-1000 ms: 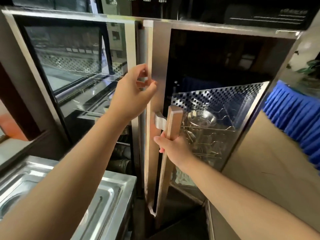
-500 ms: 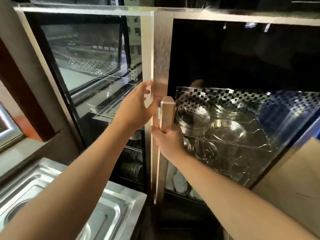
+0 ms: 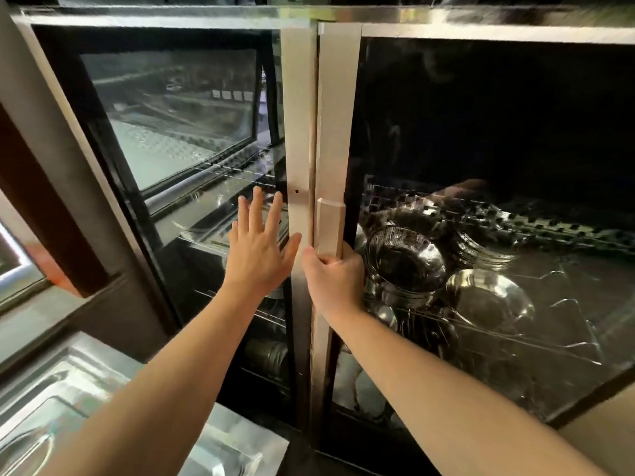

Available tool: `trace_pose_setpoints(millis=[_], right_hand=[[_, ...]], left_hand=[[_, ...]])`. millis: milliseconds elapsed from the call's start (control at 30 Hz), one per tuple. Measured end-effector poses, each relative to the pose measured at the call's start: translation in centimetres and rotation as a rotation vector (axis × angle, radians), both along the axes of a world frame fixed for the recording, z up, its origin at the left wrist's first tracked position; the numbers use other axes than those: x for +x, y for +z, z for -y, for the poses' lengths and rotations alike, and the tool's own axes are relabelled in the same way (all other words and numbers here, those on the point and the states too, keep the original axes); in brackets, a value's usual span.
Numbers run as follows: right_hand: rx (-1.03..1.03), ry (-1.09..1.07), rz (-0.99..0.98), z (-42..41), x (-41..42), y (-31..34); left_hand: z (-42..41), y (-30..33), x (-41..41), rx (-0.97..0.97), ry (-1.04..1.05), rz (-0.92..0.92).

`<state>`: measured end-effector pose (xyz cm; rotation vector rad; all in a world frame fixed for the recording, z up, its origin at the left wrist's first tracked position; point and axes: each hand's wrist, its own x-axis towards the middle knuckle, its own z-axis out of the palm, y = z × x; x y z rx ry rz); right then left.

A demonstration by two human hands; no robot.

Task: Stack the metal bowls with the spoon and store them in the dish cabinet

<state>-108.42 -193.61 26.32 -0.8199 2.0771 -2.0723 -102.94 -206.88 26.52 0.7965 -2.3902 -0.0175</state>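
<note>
The dish cabinet (image 3: pixel 338 97) fills the view, with two glass doors in metal frames meeting at the middle. My right hand (image 3: pixel 331 276) grips the vertical door handle (image 3: pixel 330 226) of the right door, which sits flush with the left one. My left hand (image 3: pixel 259 249) is flat and spread against the left door's glass (image 3: pixel 178 125), beside the frame. Behind the right glass, stacked metal bowls (image 3: pixel 407 266) and another metal bowl (image 3: pixel 488 300) rest on a wire rack (image 3: pixel 567 345). No spoon can be made out.
A stainless steel sink (image 3: pixel 68 407) lies at the lower left, below the cabinet. A window ledge (image 3: pixel 24 297) is at the far left. More dishes (image 3: pixel 268 355) sit on lower shelves behind the left door.
The right door has swung fully shut against the left one. My left hand let go of the door edge and moved flat onto the left glass.
</note>
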Motion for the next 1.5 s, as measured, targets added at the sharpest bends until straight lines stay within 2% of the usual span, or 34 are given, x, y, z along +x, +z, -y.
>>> trace_pose_setpoints(millis=[167, 367, 700, 900, 1267, 1367, 1500], right_hand=[[-0.023, -0.029, -0.066, 1.1, -1.4, -0.1], [-0.099, -0.09, -0.118, 1.8, -1.8, -0.6], [-0.153, -0.124, -0.117, 3.0, -3.3, -0.6], [-0.154, -0.134, -0.125, 3.2, -3.5, -1.2], [0.043, -0.124, -0.08, 2.0, -2.5, -0.5], [0.127, -0.061, -0.058, 1.1, -2.3, 0.1], [0.388, 0.147, -0.034, -1.2, -2.6, 2.1]], left_hand=[[0.8, -1.4, -1.7, -0.035, -0.009, 0.016], [1.1, -2.3, -3.2, 0.013, -0.064, -0.041], [1.4, -2.7, -3.8, -0.023, -0.081, -0.106], [1.0, -2.2, -3.1, -0.019, -0.088, -0.077], [-0.2, 1.7, 0.2, 0.08, -0.102, -0.009], [-1.0, 3.3, 1.9, 0.097, -0.126, -0.019], [-2.4, 6.1, 4.4, 0.089, -0.191, -0.094]])
